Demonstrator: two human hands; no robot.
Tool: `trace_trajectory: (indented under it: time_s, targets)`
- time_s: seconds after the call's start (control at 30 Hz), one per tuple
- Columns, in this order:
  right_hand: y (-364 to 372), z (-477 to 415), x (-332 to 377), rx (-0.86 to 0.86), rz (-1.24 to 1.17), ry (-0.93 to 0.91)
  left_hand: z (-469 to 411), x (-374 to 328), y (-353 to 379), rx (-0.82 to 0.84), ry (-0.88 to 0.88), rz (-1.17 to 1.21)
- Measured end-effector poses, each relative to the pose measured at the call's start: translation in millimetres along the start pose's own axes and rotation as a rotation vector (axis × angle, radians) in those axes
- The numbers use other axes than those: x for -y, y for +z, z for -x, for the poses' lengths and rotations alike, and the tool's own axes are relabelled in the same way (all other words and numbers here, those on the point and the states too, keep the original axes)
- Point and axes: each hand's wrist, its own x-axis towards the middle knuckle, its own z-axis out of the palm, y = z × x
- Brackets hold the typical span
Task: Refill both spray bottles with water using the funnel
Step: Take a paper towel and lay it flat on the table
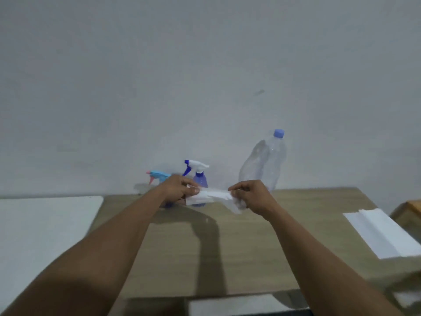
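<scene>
At the back of the table (250, 247) we see the purple spray bottle (200, 181) upright, with the blue-headed spray bottle (159, 175) just left of it, half hidden behind the left hand (180, 189). Left hand and right hand (250, 195) each pinch a white tissue (211, 197) in their fingers, stretched between them. A clear bottle (264, 163) with a blue cap stands to the right. Any lettering is too blurred to read.

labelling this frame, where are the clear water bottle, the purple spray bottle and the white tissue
clear water bottle (266, 160), head view, mid body
purple spray bottle (200, 181), head view, purple body
white tissue (213, 195), head view, its flat middle stretch
</scene>
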Motion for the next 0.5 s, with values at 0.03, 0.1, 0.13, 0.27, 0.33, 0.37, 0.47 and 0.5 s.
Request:
trace_trajectory:
  time_s: [0.03, 0.1, 0.13, 0.27, 0.33, 0.37, 0.47, 0.5]
  targets:
    - [15.2, -2.7, 2.4, 0.036, -0.008, 0.023, 5.7, 12.5, -9.6, 0.000, -0.024, -0.008]
    - [41.8, -6.5, 8.6, 0.113, -0.015, 0.091, 13.8, 32.3, -28.3, 0.008, -0.094, -0.006]
    - [52.8, -7.9, 10.7, 0.157, -0.020, 0.130, 18.0, 38.3, -36.0, 0.023, -0.127, -0.022]
    - [89.3, -17.1, 12.5, 0.244, -0.036, 0.247, 27.7, 65.0, -59.1, 0.071, -0.231, 0.045]
    - [105.4, -24.9, 9.3, 0.232, -0.030, 0.264, 24.9, 81.5, -64.2, 0.043, -0.256, 0.057]
    - [112.9, -29.4, 6.9, 0.218, 0.004, 0.244, 22.1, 89.6, -64.7, 0.025, -0.261, 0.061]
    - [137.9, -42.5, -2.9, 0.193, 0.209, 0.105, 9.8, 115.8, -60.7, -0.054, -0.241, 0.016]
    - [147.5, -46.1, -7.0, 0.192, 0.264, 0.072, 4.4, 126.5, -57.7, -0.079, -0.230, -0.012]
